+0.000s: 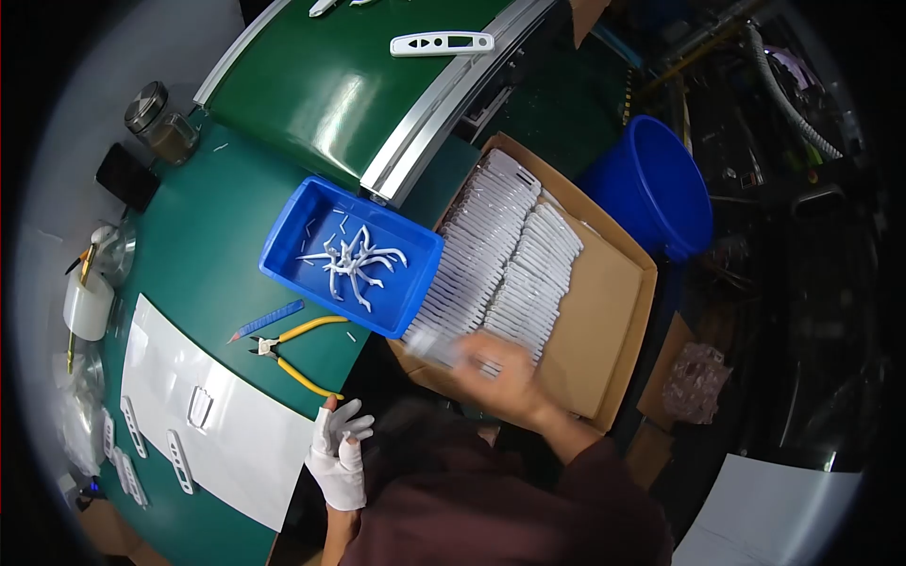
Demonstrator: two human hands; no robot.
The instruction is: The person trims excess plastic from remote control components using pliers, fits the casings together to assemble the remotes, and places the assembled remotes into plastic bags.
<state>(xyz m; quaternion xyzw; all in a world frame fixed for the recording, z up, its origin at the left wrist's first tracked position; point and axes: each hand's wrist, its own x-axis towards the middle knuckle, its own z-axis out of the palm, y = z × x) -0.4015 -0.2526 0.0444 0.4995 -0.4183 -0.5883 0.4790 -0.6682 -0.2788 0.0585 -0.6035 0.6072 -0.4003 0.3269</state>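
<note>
My right hand [505,375], bare and blurred by motion, is over the near left corner of a cardboard box [604,363]. Its fingers hold a blurred whitish piece [431,345]. Rows of white plastic parts [486,222] stand packed in that box. My left hand [338,457], in a white glove with some fingertips bare, is beside the table edge with its fingers apart and nothing in them. Just above it lie yellow-handled cutters [300,330] and a blue knife [272,319]. A blue tray [377,217] holds white branching scraps [354,264].
A green conveyor [311,94] carries a white part [442,43] near its rail. On the table lie a white sheet [226,415] and several white parts [179,462]. A jar [162,127] and phone [126,176] stand left. A blue bucket [651,189] is beyond the box.
</note>
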